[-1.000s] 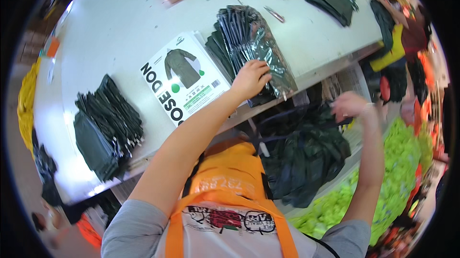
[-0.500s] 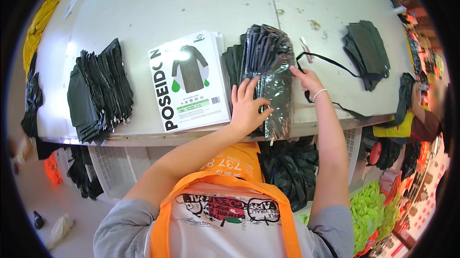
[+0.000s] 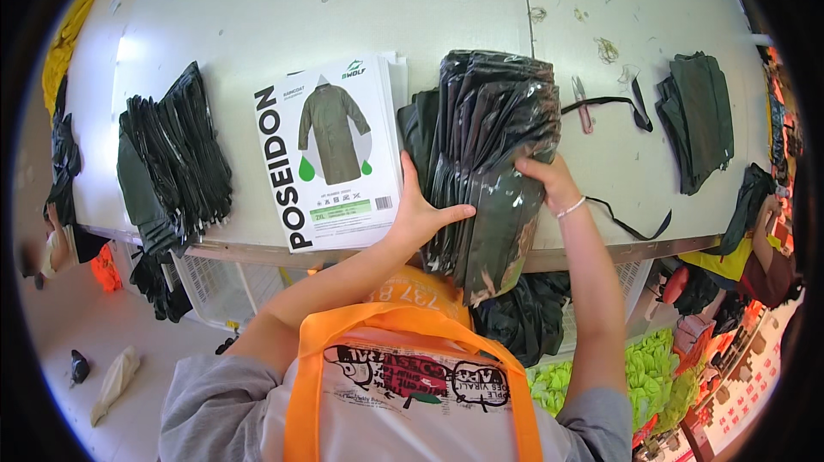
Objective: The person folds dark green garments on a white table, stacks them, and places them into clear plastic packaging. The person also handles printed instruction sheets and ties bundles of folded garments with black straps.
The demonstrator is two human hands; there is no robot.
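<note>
My left hand (image 3: 422, 215) and my right hand (image 3: 554, 186) clasp a thick bundle of dark folded garments in clear plastic bags (image 3: 491, 132) from its two sides. Both thumbs lie on top; the other fingers go round the sides, mostly hidden. Its near end juts over the table's front edge. Partly covered by the bundle's left side is a dark green folded piece (image 3: 418, 123). A pile of white printed sheets picturing a long raincoat (image 3: 330, 157) lies left of my left hand. Black straps (image 3: 639, 106) lie to the right of my right hand.
More bagged dark garments (image 3: 176, 153) are fanned out at left. Folded dark green cloth (image 3: 697, 119) lies at right. Snips (image 3: 583, 106) rest beyond my right hand. White crates (image 3: 215, 290) stand under the table (image 3: 386, 7). Another person's arm (image 3: 764, 226) shows at far right.
My left hand has gone from lying on the bundle to gripping its left side. My right hand has closed on its right side. The bundle has come nearer me, past the table edge.
</note>
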